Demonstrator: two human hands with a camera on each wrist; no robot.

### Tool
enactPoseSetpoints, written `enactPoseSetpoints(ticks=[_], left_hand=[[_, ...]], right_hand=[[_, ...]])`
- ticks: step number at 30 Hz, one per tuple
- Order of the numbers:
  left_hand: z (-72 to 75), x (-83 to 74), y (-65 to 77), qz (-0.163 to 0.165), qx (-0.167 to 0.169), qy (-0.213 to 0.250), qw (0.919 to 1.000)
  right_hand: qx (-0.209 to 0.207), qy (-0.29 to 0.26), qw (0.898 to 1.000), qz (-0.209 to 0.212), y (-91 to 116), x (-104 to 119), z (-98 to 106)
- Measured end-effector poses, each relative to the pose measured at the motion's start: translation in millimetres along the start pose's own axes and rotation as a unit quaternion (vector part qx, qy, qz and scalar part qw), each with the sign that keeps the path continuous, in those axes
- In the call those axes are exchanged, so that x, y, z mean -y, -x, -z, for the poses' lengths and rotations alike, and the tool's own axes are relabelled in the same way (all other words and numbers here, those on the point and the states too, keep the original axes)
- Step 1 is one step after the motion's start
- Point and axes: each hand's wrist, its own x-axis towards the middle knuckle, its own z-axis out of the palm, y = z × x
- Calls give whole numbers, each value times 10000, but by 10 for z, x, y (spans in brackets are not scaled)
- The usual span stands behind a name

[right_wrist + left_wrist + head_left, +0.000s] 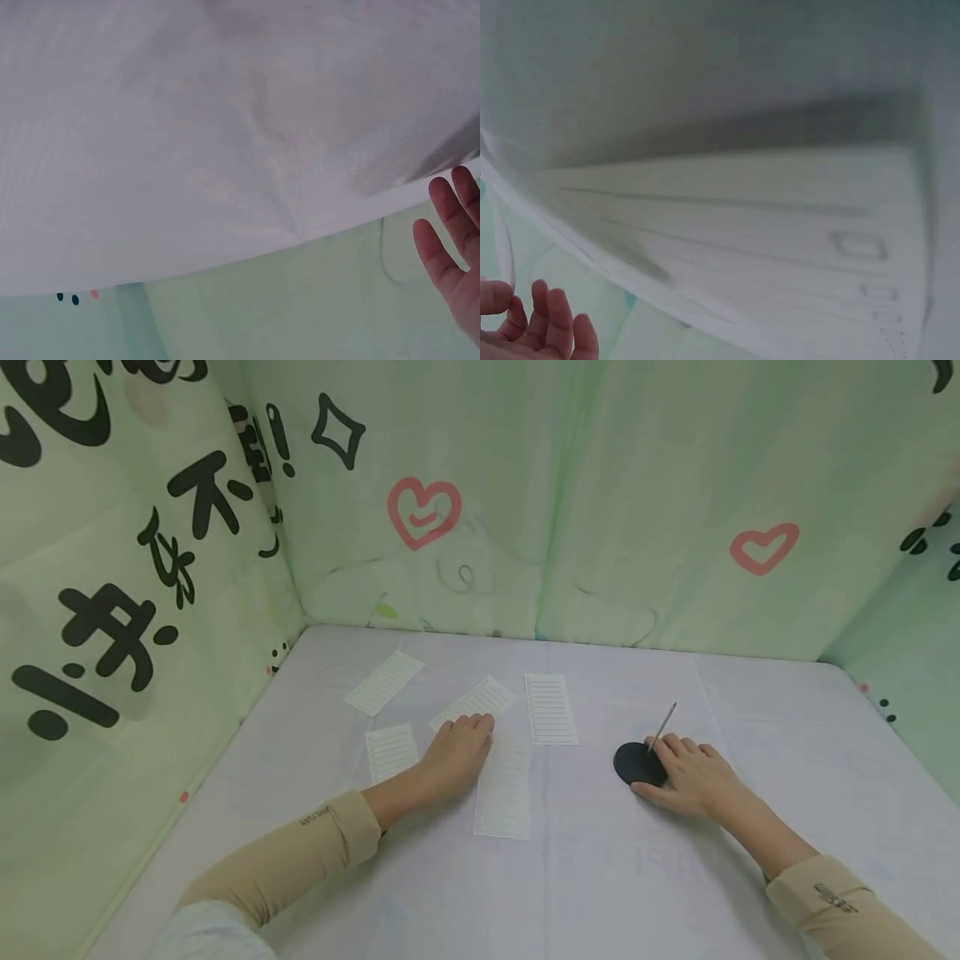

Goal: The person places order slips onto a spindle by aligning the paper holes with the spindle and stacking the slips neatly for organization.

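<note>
In the head view my left hand (457,756) reaches over several lined paper slips. Its thumb and index finger pinch the far edge of a lined slip (504,793). A white edge runs up to those fingertips (514,307) in the left wrist view. Just beyond the knuckles, another slip (480,695) is partly covered. To the right, my right hand (697,777) grips a bill spike by its round black base (637,764), thumb at the near rim and index at the far side. Its thin metal spike leans right; the right wrist view shows only the other fingers.
More slips lie on the white tabletop (600,877): one by the left wrist (392,752), one at the back left (385,683), and one at the back middle (551,710). Green printed curtains (637,485) enclose the table's back and sides.
</note>
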Motion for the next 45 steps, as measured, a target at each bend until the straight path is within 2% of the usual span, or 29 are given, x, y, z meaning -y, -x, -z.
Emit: enactPoseSetpoints(ticks=[2, 3, 5, 7, 10, 14, 17, 20, 25, 28, 31, 33, 36, 39, 45], left_hand=[[48, 4, -36, 94, -67, 978, 9951], [72, 7, -54, 147, -86, 1481, 9888], [117, 16, -94, 216, -111, 2326, 9723], [154, 21, -135, 344, -79, 2959, 9546], [199, 15, -188, 658, 88, 3693, 9269], [239, -9, -236, 1201, 409, 4608, 8784], [257, -27, -261, 1471, 570, 5132, 8437], [268, -51, -287, 1622, 676, 5425, 8214], [280, -106, -333, 1764, 814, 5597, 8056], [282, -142, -362, 1758, 853, 5659, 8010], [288, -182, -389, 1715, 873, 5769, 7938], [300, -215, -402, 1656, 882, 5846, 7893], [324, -266, -408, 1572, 924, 5933, 7841], [331, -310, -416, 1534, 997, 5984, 7800], [335, -394, -412, 1454, 1170, 6085, 7713]], right_hand=[[11, 12, 10000, -3, -3, -1, -3], [22, 23, 10000, -11, -4, -1, -2], [28, 10, 10000, -13, -7, 1, 2], [41, -6, 10000, -22, -8, 8, 15], [54, -31, 10000, -28, -13, 13, 29], [76, -46, 10000, -30, -14, 15, 40], [91, -68, 9999, -32, -11, 20, 48], [109, -85, 9999, -50, -13, 23, 53], [119, -140, 9998, -83, -17, 26, 60], [216, -257, 9994, -128, -16, 7, 63], [424, -586, 9971, -248, -14, -41, 103], [611, -1079, 9915, -405, -4, -89, 172], [759, -2216, 9701, -632, 37, -172, 332], [648, -3253, 9398, -820, 111, -235, 525], [2, -4402, 8923, -1000, 245, -272, 804]])
